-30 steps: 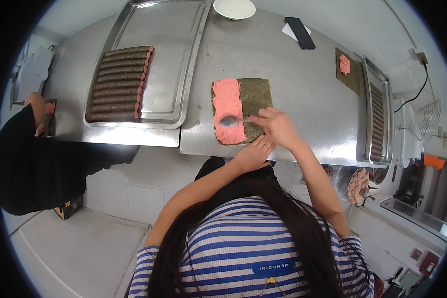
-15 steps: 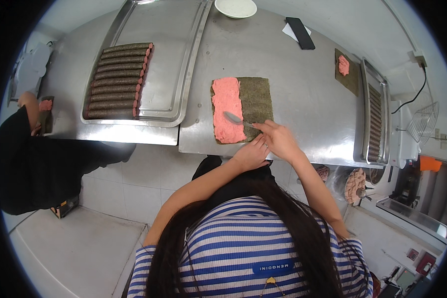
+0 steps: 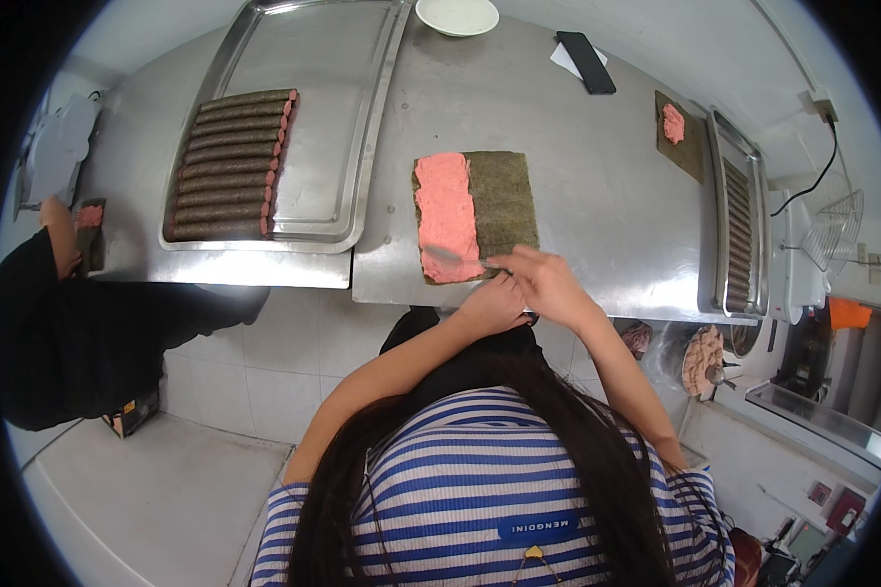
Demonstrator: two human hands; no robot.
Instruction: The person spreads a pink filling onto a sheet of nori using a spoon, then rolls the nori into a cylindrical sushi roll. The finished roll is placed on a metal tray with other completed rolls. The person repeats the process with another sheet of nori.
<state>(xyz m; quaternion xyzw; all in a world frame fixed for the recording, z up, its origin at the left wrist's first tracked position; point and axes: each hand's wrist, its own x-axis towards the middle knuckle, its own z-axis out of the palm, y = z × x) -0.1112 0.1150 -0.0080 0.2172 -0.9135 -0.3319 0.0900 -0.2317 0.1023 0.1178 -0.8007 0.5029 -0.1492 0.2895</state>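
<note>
Seaweed sheet (image 3: 504, 201) lying flat on the steel table (image 3: 617, 196) before you, 2 metal trays (image 3: 328, 147) of dark rolls (image 3: 227, 166) flanking it! Long edges run away from you, soft pink paste (image 3: 444, 196) stripes the left side. Your right hand (image 3: 548, 284) grips a spoon (image 3: 445, 254), bowl leftward; whether your left hand (image 3: 492, 305) grasps anything, can't tell.

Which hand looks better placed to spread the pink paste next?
Probably the right: the right hand holds the spoon, its bowl at the pink paste. The left hand is close beside it, by the near edge of the green sheet, with no tool visible in it.
</note>
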